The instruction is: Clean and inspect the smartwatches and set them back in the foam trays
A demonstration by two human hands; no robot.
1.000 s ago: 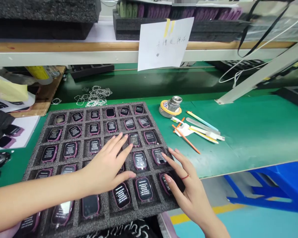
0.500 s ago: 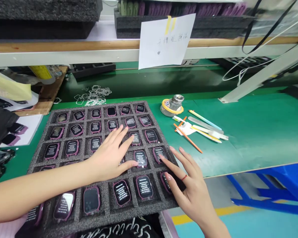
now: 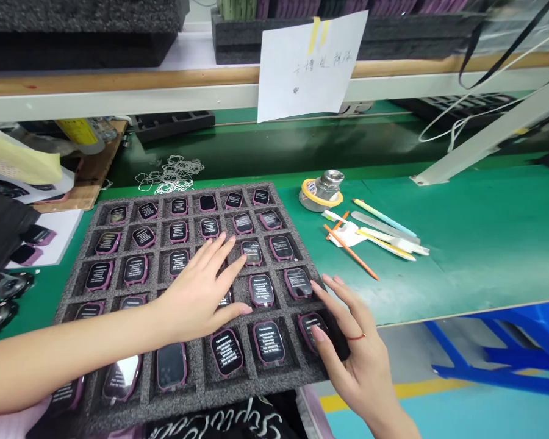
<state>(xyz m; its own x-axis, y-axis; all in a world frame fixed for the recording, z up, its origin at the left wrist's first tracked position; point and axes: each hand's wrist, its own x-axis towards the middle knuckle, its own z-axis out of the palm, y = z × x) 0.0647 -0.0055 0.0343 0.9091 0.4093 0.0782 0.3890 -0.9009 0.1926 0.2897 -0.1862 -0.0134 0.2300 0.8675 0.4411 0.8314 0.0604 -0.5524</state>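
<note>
A dark grey foam tray (image 3: 155,410) with square pockets lies in front of me, slightly turned. Purple-framed smartwatch bodies sit in its pockets, most with lit screens of white text; one in the front row (image 3: 171,366) has a blank screen. My left hand (image 3: 201,289) is spread palm down over the middle pockets, hiding some watches; whether it touches any, I cannot tell. At the tray's right edge, my right hand (image 3: 359,347) has its fingers apart, holding nothing. Its thumb and index fingertip are near two right-column watches (image 3: 298,283), the front one (image 3: 312,332) partly shaded.
Right of the tray, a metal-topped jar with a tape roll (image 3: 321,194) stands behind orange sticks (image 3: 351,253) and other slim tools. White thin loops (image 3: 171,175) lie behind the tray. Overhead runs a shelf with a hanging paper (image 3: 311,73). A blue stool (image 3: 521,341) stands right.
My right index finger has drawn back from the right-column watch toward the tray's edge. My left hand stays spread over the middle. The view has shifted slightly.
</note>
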